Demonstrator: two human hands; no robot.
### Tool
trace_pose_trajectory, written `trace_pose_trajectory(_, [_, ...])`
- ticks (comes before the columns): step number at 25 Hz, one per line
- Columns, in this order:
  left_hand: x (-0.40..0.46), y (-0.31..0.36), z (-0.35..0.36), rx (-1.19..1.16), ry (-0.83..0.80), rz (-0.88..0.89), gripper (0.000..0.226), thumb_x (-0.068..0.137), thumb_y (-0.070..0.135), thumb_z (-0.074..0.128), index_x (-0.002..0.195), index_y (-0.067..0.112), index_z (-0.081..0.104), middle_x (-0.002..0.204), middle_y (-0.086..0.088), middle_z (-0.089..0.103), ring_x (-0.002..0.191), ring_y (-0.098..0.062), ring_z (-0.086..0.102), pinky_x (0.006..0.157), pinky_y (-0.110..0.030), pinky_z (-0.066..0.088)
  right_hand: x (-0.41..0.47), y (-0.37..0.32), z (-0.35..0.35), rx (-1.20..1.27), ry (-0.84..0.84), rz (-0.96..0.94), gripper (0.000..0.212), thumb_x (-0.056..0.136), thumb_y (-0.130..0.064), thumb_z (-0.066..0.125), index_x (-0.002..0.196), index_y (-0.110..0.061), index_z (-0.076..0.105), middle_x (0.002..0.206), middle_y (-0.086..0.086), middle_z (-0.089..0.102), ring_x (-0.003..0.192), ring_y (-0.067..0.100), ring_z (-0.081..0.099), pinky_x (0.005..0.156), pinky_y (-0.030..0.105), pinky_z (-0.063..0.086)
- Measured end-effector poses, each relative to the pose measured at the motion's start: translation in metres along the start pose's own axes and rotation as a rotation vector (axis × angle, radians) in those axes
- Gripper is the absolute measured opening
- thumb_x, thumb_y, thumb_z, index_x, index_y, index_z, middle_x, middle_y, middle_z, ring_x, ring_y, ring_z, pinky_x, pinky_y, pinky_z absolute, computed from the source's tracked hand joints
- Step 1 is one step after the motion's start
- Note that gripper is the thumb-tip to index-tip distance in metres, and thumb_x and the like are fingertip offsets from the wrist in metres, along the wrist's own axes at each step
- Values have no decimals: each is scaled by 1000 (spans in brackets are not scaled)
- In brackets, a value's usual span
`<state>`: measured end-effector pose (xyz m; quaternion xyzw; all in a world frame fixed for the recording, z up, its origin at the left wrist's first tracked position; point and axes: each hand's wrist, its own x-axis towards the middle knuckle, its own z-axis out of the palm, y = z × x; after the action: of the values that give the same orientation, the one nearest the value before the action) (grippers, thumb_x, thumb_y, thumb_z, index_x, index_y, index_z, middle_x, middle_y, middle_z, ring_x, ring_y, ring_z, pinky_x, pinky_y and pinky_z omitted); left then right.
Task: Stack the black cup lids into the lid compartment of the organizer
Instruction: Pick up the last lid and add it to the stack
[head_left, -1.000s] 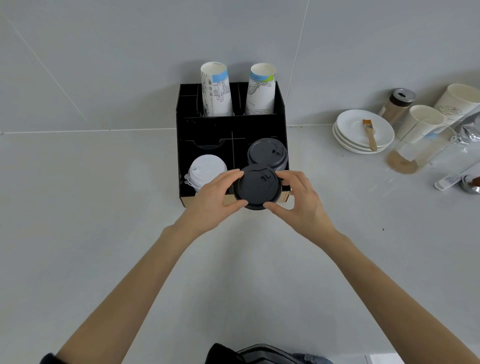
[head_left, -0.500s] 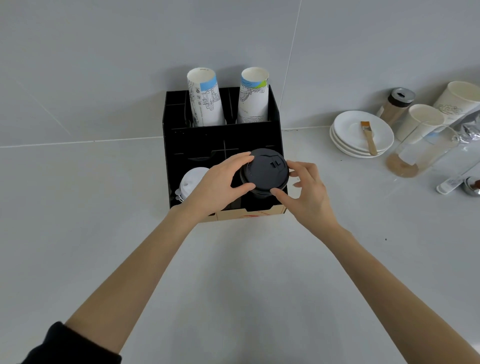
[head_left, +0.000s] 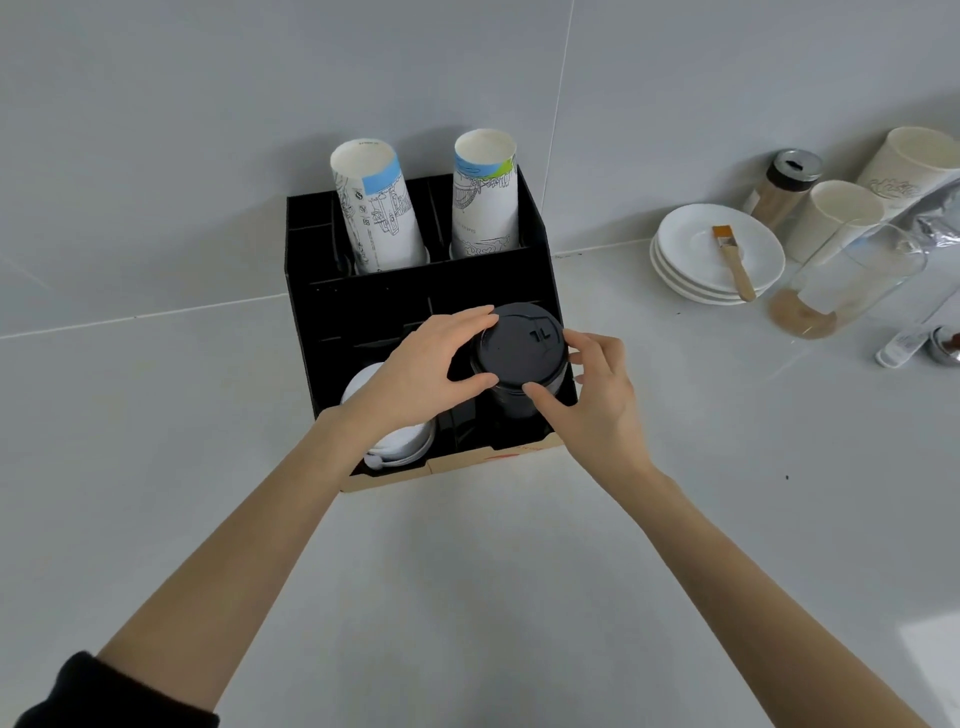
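Observation:
A black organizer (head_left: 306, 291) stands against the wall. In its front right compartment rises a stack of black cup lids (head_left: 519, 353). My left hand (head_left: 421, 374) grips the top of that stack from the left, thumb and fingers around the rim. My right hand (head_left: 592, 395) touches the same stack from the right with thumb and fingertips. A stack of white lids (head_left: 400, 441) fills the front left compartment, partly hidden under my left hand.
Two stacks of printed paper cups (head_left: 379, 208) stand in the organizer's back row. To the right sit white saucers (head_left: 696, 260) with a small brush (head_left: 732, 260), a glass (head_left: 847, 280), a shaker jar (head_left: 784, 187), paper cups (head_left: 836, 218) and a metal scoop (head_left: 935, 343).
Both hands carried the black lids from in front of the organizer back over the front right compartment and set them on the stack there. The camera view moved closer.

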<state>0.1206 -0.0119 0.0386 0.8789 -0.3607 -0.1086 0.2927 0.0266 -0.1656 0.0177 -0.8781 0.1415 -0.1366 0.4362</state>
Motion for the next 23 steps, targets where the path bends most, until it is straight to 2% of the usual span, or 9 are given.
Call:
trace_pose_trajectory(5, [11, -7, -1, 13, -82, 34, 63, 80, 29, 62, 135, 18, 31, 148, -1, 30, 135, -19, 27, 109, -30, 19, -1, -1, 10, -34, 49, 50, 56, 76, -15, 68, 124, -6, 41, 123, 14, 40, 114, 26, 45, 89, 22, 36])
trace_pose_trajectory(9, [15, -9, 6, 24, -112, 20, 69, 78, 36, 64, 135, 18, 29, 149, -1, 27, 135, -20, 26, 110, -34, 20, -2, 3, 15, -54, 36, 76, 55, 76, -17, 67, 123, -6, 40, 123, 14, 40, 114, 27, 43, 87, 23, 36])
trace_pose_trajectory(14, [18, -11, 15, -5, -72, -4, 68, 79, 34, 63, 135, 17, 29, 149, -2, 28, 135, -20, 27, 107, -26, 18, 0, 6, 16, -55, 40, 89, 56, 76, -19, 68, 122, -3, 40, 122, 15, 41, 113, 28, 45, 91, 28, 40])
trace_pose_trajectory(18, [16, -8, 16, 25, -64, -10, 69, 79, 34, 63, 136, 16, 27, 151, -3, 24, 136, -20, 26, 109, -31, 22, -2, 9, 13, -67, 15, 96, 58, 77, -24, 67, 124, -4, 39, 124, 15, 40, 115, 28, 45, 96, 37, 43])
trace_pose_trajectory(23, [9, 2, 8, 76, -76, -34, 76, 78, 35, 63, 137, 11, 22, 152, -7, 18, 137, -22, 23, 113, -39, 23, -5, 0, 1, -80, -26, 27, 57, 80, -27, 63, 127, -11, 36, 129, 10, 40, 117, 26, 43, 99, 42, 40])
